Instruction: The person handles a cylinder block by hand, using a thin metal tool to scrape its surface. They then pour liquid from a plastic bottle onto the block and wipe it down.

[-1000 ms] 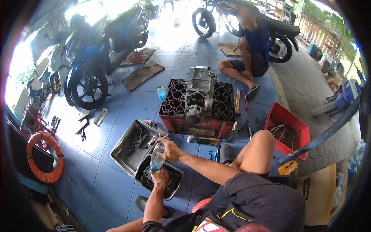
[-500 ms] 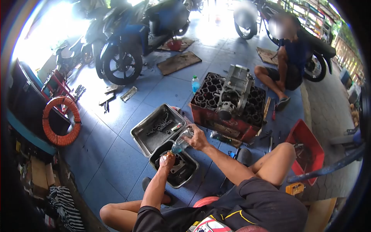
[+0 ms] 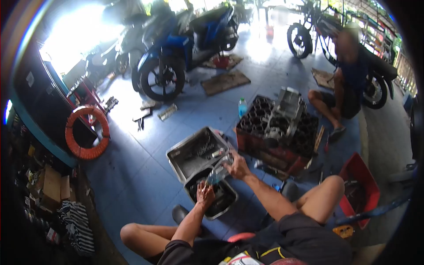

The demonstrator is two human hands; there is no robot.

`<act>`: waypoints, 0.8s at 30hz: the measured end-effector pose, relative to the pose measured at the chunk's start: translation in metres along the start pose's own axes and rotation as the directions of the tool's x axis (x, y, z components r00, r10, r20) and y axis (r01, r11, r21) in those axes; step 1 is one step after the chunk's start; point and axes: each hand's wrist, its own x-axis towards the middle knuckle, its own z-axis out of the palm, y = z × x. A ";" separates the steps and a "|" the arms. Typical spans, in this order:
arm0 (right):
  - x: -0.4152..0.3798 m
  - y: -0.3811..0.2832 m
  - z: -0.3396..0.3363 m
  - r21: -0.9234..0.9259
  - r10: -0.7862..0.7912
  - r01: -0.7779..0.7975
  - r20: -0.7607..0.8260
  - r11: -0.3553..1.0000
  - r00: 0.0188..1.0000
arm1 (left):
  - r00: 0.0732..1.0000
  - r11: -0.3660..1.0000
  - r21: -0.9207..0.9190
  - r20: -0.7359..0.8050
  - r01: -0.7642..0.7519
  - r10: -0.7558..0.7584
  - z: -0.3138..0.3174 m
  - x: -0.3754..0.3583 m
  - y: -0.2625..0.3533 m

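My right hand [image 3: 237, 166] is wrapped round a clear plastic bottle [image 3: 219, 171] with bluish liquid in it. The bottle is tilted down to the left, its mouth close to my left hand [image 3: 205, 193]. That hand is over a black tray [image 3: 230, 204], with its fingers up and seemingly apart; nothing held shows in them, though the picture is blurred there. Part of a metal piece inside the tray is hidden by my hand and shadow. Against the tray's far side sits a grey metal tray [image 3: 179, 166] with small metal parts [image 3: 206, 149] in it.
An engine block [image 3: 285, 115] rests on a red bottle crate [image 3: 274, 161] ahead right. A red bin [image 3: 370, 191] stands at the right. An orange ring [image 3: 70, 142] leans at the left. Another person [image 3: 349, 84] sits by a motorcycle; a blue scooter [image 3: 185, 53] stands farther back.
The view has swung, so the scene sits lower and farther right. My left hand's fingers look more spread beneath the bottle's mouth. My right hand keeps the bottle tilted.
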 end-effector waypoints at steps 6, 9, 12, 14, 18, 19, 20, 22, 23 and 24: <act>0.007 -0.018 -0.019 0.209 0.065 -0.076 0.059 0.975 0.996 | 0.988 0.988 -0.033 -0.032 -0.152 0.151 -0.005 -0.025 0.032; 0.001 -0.021 -0.018 0.130 0.096 -0.110 0.109 0.985 0.989 | 0.977 0.989 -0.127 0.207 0.078 -0.051 0.006 -0.017 0.037; -0.001 -0.019 -0.017 0.113 0.136 -0.148 0.101 0.983 0.985 | 0.888 0.987 -0.053 0.445 0.153 -0.114 0.025 -0.002 0.040; -0.002 -0.021 -0.017 0.021 0.091 -0.092 0.041 0.996 0.995 | 0.909 0.994 0.025 0.402 0.104 -0.106 0.024 0.001 0.045; 0.007 -0.009 -0.016 0.082 0.158 -0.161 0.038 0.984 0.987 | 0.879 0.984 -0.094 0.469 0.149 -0.088 -0.008 0.003 0.036; 0.008 -0.010 -0.014 0.071 0.146 -0.145 -0.002 0.987 0.989 | 0.904 0.984 -0.120 0.421 0.133 -0.071 -0.007 0.000 0.029; 0.008 -0.011 -0.013 0.065 0.152 -0.151 -0.009 0.986 0.988 | 0.926 0.982 -0.148 0.373 0.117 -0.054 -0.005 -0.005 0.023; 0.010 -0.019 -0.011 0.004 0.141 -0.141 -0.006 0.990 0.990 | 0.993 0.960 -0.272 0.116 0.061 -0.030 -0.009 -0.012 0.017; 0.010 -0.022 -0.008 0.016 0.141 -0.141 0.000 0.990 0.990 | 0.989 0.965 -0.226 0.092 0.132 -0.114 -0.015 -0.013 0.018; 0.008 -0.020 -0.004 0.044 0.161 -0.162 0.031 0.986 0.986 | 0.980 0.964 -0.180 0.062 0.198 -0.189 -0.027 -0.013 0.020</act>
